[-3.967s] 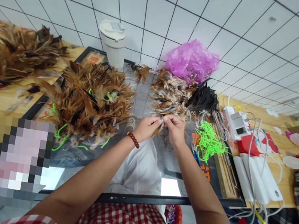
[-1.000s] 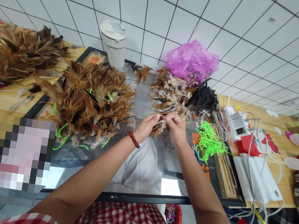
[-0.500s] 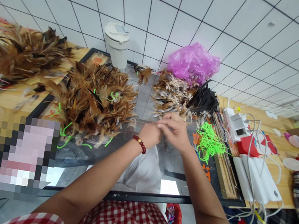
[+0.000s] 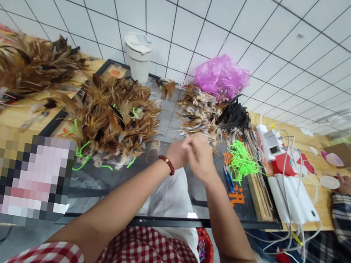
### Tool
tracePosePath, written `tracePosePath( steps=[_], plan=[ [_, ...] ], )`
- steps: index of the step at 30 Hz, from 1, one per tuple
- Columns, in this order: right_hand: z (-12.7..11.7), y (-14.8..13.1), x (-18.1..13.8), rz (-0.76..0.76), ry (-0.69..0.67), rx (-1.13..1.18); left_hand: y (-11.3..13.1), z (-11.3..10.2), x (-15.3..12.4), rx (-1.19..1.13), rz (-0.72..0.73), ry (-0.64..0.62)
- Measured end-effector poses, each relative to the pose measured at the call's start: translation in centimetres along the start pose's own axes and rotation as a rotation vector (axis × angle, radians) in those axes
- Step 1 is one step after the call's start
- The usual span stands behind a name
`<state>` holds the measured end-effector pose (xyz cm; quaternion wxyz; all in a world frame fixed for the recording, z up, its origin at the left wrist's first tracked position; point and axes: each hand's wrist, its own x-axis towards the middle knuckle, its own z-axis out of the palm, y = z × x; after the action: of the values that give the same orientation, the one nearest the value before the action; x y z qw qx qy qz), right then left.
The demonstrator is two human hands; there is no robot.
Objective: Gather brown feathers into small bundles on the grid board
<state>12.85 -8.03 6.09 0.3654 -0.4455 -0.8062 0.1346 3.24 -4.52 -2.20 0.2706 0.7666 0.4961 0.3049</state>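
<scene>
My left hand (image 4: pixel 178 152) and my right hand (image 4: pixel 200 155) are pressed together above the glass-topped work surface (image 4: pixel 114 179), fingers curled and slightly blurred. A small tuft of brown feathers was between them a moment ago; what they hold now is hidden. A red bead bracelet (image 4: pixel 166 164) circles my left wrist. Just beyond my hands lies a pile of pale speckled feathers (image 4: pixel 198 110) with black feathers (image 4: pixel 234 114) beside it. A large heap of brown feathers tied with green cords (image 4: pixel 114 117) lies to the left.
Green cords (image 4: pixel 240 159) lie right of my hands. Farther right are white devices with cables (image 4: pixel 288 194) and another person's hand and plaid sleeve (image 4: pixel 348 194). A white lidded cup (image 4: pixel 138 56) and a pink plastic bag (image 4: pixel 221 74) stand by the tiled wall. More brown feathers (image 4: pixel 22 65) lie far left.
My hands have closed together, and the feather tuft seen between my fingertips earlier is now hidden. The view has shifted slightly to the right.
</scene>
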Motion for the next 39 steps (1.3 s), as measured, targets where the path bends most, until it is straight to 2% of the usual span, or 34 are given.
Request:
tracePosePath(
  steps=[1, 3, 4, 6, 9, 11, 16, 19, 23, 27, 30, 33, 37, 39],
  plan=[
    [-0.9, 0.7, -0.4, 0.036, 0.093, 0.011, 0.1, -0.4, 0.3, 0.024, 0.022, -0.032],
    [-2.6, 2.1, -1.7, 0.069, 0.163, 0.003, 0.4, -1.1, 0.7, 0.098, 0.036, -0.064],
    [-3.2, 2.6, -2.7, 0.066, 0.129, 0.002, 0.5, -1.4, 0.8, 0.114, 0.022, -0.055],
    [-4.2, 3.5, -4.8, 0.052, -0.027, -0.023, 0.5, -1.8, 0.9, 0.093, -0.023, -0.017],
    [-4.9, 4.7, -7.9, 0.074, -0.222, -0.214, 0.2, -1.9, 1.2, 0.01, -0.072, 0.031],
    [-5.5, 5.9, -9.1, 0.135, -0.201, -0.33, -0.1, -1.7, 1.4, -0.031, -0.091, 0.054],
    [-8.8, 10.1, -7.9, 0.364, -0.004, -0.616, -0.6, -1.3, 1.7, -0.123, -0.113, 0.092],
    [-10.5, 11.9, -6.1, 0.475, -0.021, -0.757, -0.7, -1.3, 1.9, -0.168, -0.108, 0.105],
    [-11.4, 12.0, -5.1, 0.593, -0.063, -0.877, -0.8, -1.1, 2.1, -0.175, -0.108, 0.12],
    [-11.5, 11.2, -6.0, 0.71, -0.11, -0.865, -0.8, -1.0, 2.2, -0.143, -0.121, 0.119],
    [-11.1, 11.4, -7.2, 0.684, -0.108, -0.843, -0.7, -1.1, 2.2, -0.125, -0.114, 0.117],
    [-11.2, 11.9, -7.9, 0.594, -0.027, -0.741, -0.6, -1.1, 2.2, -0.134, -0.102, 0.124],
    [-12.5, 11.5, -7.3, 0.641, 0.315, -0.457, -0.9, -0.9, 2.4, -0.194, -0.09, 0.143],
    [-12.9, 10.9, -6.6, 0.655, 0.405, -0.366, -1.2, -0.8, 2.5, -0.251, -0.095, 0.164]
  ],
)
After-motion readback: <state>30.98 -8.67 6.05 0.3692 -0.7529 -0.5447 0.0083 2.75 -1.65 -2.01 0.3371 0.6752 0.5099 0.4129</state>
